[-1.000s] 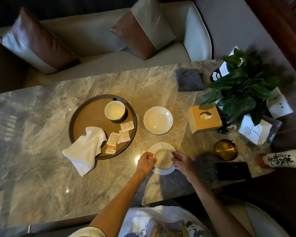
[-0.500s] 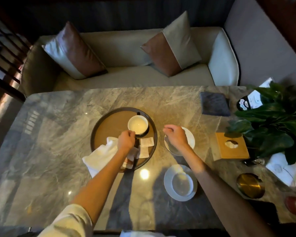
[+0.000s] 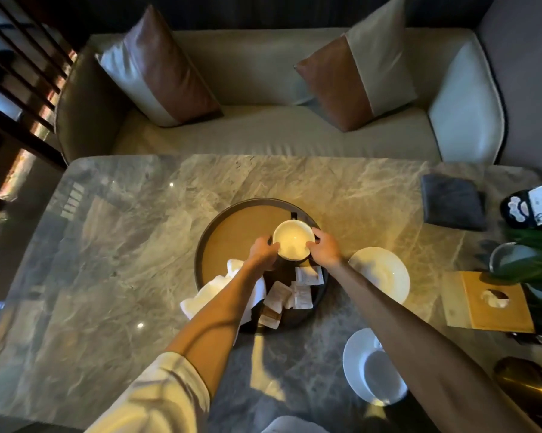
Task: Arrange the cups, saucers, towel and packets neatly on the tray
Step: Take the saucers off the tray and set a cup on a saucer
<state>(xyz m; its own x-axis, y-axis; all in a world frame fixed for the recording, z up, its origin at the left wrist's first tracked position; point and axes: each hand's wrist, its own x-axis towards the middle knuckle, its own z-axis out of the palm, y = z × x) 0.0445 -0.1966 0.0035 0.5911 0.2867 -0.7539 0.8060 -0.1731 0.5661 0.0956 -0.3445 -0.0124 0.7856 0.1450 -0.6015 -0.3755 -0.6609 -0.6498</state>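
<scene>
The white ceramic cup (image 3: 293, 239) is over the far right part of the round dark-rimmed tray (image 3: 232, 232); contact with the tray floor cannot be told. The left hand (image 3: 261, 253) and the right hand (image 3: 326, 250) grip opposite sides of the cup, fingers curled against its rim. The crumpled white towel (image 3: 197, 300) overhangs the tray's near left rim. The small paper packets (image 3: 304, 296) lie on the tray's near right part. An empty white saucer (image 3: 385, 273) lies just right of the tray. A second white cup (image 3: 380, 375) stands on a white round saucer (image 3: 355, 354) near the tray's near right side.
</scene>
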